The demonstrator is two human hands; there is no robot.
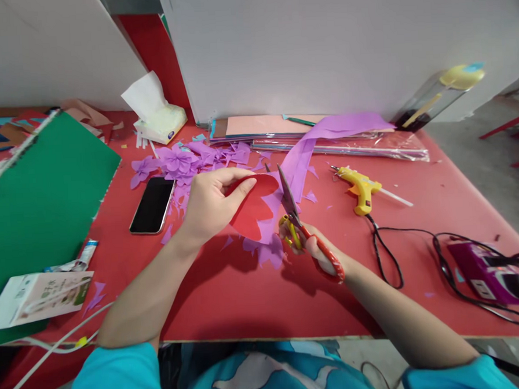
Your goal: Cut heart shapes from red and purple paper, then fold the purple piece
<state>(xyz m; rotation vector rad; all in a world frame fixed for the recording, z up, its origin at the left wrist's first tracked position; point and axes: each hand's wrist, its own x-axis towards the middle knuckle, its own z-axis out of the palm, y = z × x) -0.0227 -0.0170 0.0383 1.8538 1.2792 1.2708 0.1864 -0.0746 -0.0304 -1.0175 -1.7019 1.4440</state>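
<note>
My left hand [218, 199] pinches a red flower-shaped paper template [249, 215] between thumb and fingers. Purple paper [297, 166] lies against the back of the template, and a long strip of it trails up to the right. In my right hand [309, 244] is a pair of scissors [289, 199] with red and yellow handles. Its blades are parted and point up toward the template's right edge, where the purple paper is. A cut purple paper flower [266, 251] lies on the table below the template.
A smartphone [153, 205] and several purple paper flowers [178, 163] lie left of centre. The yellow glue gun [359, 188] rests at right, its cord reaching a purple power strip [481, 273]. Wrapped paper packs [339, 147] and a tissue pack [162, 124] are at the back; a green board [47, 211] is left.
</note>
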